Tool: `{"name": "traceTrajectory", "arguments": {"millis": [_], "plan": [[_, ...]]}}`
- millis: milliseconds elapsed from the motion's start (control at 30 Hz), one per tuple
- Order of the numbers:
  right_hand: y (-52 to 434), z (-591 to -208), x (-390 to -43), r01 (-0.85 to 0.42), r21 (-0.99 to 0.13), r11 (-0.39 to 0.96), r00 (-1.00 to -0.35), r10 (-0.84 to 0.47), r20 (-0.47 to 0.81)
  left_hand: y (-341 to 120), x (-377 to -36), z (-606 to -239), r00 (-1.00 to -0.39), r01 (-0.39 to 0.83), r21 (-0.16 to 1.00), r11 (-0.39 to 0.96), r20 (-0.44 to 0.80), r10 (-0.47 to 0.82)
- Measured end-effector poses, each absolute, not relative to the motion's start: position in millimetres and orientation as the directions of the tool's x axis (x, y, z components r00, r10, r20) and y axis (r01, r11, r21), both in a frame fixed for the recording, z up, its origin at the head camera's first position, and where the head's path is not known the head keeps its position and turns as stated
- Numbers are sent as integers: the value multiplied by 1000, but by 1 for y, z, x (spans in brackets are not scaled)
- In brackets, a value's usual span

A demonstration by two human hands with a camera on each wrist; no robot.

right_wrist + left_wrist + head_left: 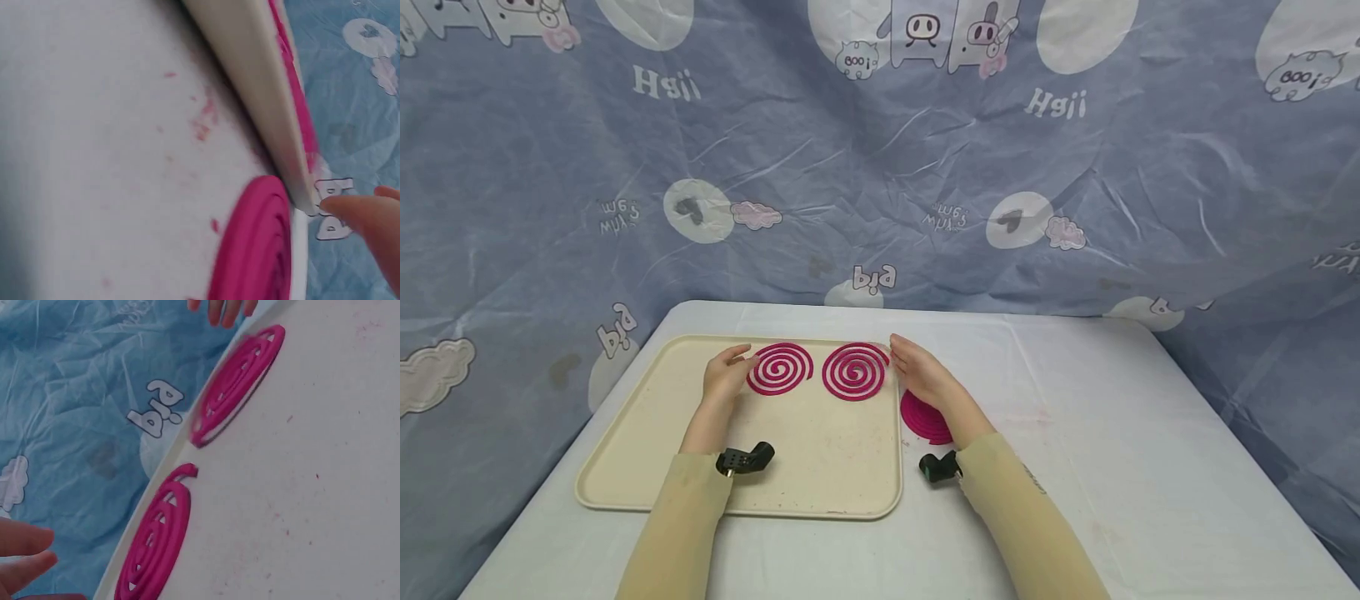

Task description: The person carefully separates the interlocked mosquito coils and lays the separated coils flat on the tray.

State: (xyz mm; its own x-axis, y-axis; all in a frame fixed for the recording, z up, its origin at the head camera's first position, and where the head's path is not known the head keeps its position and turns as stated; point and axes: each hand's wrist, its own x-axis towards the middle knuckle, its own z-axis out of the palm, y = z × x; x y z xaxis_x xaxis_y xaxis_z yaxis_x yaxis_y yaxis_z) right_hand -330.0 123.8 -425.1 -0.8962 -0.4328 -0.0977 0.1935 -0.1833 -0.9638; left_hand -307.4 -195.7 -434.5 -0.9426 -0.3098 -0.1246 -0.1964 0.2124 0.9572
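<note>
Nearest the camera, two cream sleeves reach forward, each wrist carrying a small black camera mount. On the white table (1075,433), just right of the tray's rim, a stack of pink coils (925,418) lies partly hidden under the right forearm; the right wrist view shows only its rounded edge against the tray wall, so how many coils it holds cannot be made out. The cream tray (647,450) sits on the left half of the table. At its far end two flat pink spirals lie side by side, close but apart: the left coil (780,368) and the right coil (854,372). The left hand (726,372) rests on the tray with its fingers straight and loosely together, the fingertips at the left coil's outer edge; whether they actually touch it cannot be told, and the left wrist view shows only blurred fingertips in its corner, a little way from the coil. The right hand (919,372) lies over the tray's right rim, fingers extended and together, tips just beside the right coil, gripping nothing. Behind the table hangs a wrinkled blue cartoon-print cloth (880,167).
</note>
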Motion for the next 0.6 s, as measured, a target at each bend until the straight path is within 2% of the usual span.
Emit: {"name": "traceTrajectory", "arguments": {"millis": [100,233,367,600], "plan": [[136,-419,-325,153,-978,-142,-914,-396,-85,-191,-303,-424,-954,-161,967,197,-101,-282],[155,-411,-313,84,-996,6,-940,-332,-81,-176,-295,-409,-973,-96,986,139,-63,-222],[174,-406,-299,6,-990,143,-954,-297,-48,-150,-287,-394,-990,-15,1000,9,-13,-137],[206,-408,-282,-22,-975,223,-971,-237,-33,-95,-277,-386,-1000,24,980,-197,25,5]]}}
